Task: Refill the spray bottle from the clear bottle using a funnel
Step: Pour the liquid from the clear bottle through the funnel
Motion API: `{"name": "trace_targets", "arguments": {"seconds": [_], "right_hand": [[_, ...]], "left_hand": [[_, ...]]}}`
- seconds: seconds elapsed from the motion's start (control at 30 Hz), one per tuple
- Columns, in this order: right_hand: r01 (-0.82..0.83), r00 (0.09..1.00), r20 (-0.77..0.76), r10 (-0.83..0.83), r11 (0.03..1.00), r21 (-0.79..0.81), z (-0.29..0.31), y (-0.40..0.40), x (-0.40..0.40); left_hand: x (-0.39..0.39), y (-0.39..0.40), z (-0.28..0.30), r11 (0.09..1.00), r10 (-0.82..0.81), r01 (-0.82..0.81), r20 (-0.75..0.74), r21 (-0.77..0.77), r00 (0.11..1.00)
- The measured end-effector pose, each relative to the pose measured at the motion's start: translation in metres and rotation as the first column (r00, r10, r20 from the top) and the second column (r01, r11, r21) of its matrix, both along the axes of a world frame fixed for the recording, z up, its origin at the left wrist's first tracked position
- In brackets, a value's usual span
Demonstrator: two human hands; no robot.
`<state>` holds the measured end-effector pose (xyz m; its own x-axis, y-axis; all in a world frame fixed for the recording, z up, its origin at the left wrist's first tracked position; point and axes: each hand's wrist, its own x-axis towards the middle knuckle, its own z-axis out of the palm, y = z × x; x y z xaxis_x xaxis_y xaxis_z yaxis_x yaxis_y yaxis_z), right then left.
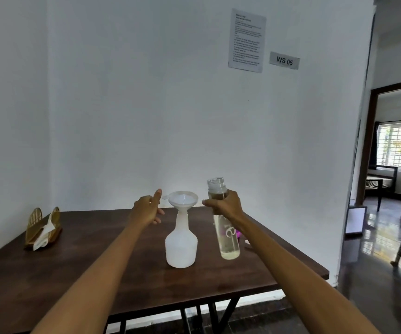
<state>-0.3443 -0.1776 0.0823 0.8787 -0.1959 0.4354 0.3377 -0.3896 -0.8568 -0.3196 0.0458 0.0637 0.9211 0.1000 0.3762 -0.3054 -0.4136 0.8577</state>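
1. One white spray bottle (pixel 181 247) stands at the table's (pixel 74 273) centre, with one white funnel (pixel 183 200) in its neck.
2. One uncapped clear bottle (pixel 224 227) is at its 3 o'clock; the right hand (pixel 223 204) grips its upper part.
3. The left hand (pixel 147 208), at the funnel's 9 o'clock, holds nothing, fingers relaxed.
4. One holder (pixel 42 227) stands at 9 o'clock.
5. One wall sign (pixel 284 61) reads "WS 05"; one paper's (pixel 247 41) text is too small to read.

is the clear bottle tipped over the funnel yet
No, the right hand holds the clear bottle upright beside the funnel, its open mouth pointing up.
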Motion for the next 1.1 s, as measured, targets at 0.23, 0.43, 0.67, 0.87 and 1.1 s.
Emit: {"name": "trace_targets", "arguments": {"seconds": [0.23,0.43,0.67,0.87,1.1], "right_hand": [[0.046,0.999,0.003,-0.047,0.975,-0.219,0.004,-0.006,0.023],[0.04,0.999,0.001,-0.042,0.942,-0.334,0.004,-0.007,0.038],[0.049,0.999,0.007,-0.053,0.851,-0.522,0.007,-0.009,0.045],[0.054,0.998,0.012,-0.059,0.793,-0.607,0.011,-0.011,0.048],[0.063,0.997,0.007,-0.08,0.733,-0.678,0.012,-0.012,0.047]], "left_hand": [[0.016,-0.017,0.0,0.989,-0.056,0.055,0.0,-0.138,0.998],[0.021,-0.033,0.004,0.967,-0.03,0.034,0.021,-0.252,0.999],[0.026,-0.035,0.009,0.953,-0.027,0.029,0.012,-0.3,1.0],[0.029,-0.035,0.005,0.94,-0.013,0.019,0.019,-0.34,1.0],[0.035,-0.034,-0.002,0.914,-0.024,0.028,0.016,-0.405,1.0]]}}
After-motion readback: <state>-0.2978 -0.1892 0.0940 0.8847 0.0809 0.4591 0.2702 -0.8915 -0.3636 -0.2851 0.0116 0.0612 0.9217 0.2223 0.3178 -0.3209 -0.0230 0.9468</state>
